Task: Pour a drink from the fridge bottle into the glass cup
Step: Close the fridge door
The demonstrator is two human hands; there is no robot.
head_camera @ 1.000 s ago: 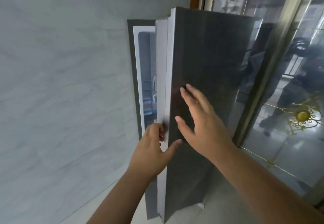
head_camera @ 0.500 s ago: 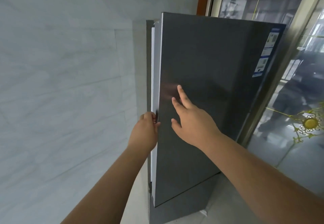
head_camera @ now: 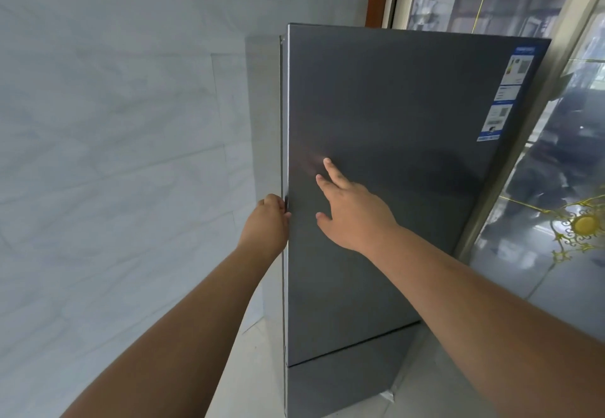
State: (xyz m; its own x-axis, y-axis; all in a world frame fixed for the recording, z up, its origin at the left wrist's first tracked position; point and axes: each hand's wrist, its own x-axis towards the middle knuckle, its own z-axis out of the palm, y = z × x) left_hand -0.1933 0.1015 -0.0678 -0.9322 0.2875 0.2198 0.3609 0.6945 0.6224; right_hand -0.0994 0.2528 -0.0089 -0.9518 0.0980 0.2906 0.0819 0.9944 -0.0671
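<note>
Right now, in the head view, your left hand (head_camera: 266, 221) sits at the left edge of the fridge door (head_camera: 393, 172), its fingers curled round that edge at about mid-height, so you grip the door itself. Your right hand (head_camera: 352, 213) lies flat against the grey door face just beside the left hand, fingers straight and slightly spread, the fingertips pressing on the metal and the thumb held out below them. Neither hand carries anything.

The door stands flush or very nearly flush with the fridge body; only a thin dark seam shows along the left edge, and you cannot see inside. Below it runs a second, lower door panel (head_camera: 343, 381), also shut. A blue and white label (head_camera: 505, 93) is stuck near the door's upper right corner. A pale marbled wall (head_camera: 114, 155) fills the left side, and a glass panel with gold ornament (head_camera: 573, 221) stands to the right of the fridge.

As for the task, the bottle is not in view; judging by the task line it is inside the fridge, behind this door. The glass cup is not visible either, and no desk shows in this view. So nothing of the pour can be counted as done from here: you have yet to have the bottle in hand, bring it to the cup, open it and tip it. With the door this close to shut, whether you are pulling or pushing it cannot be told.
</note>
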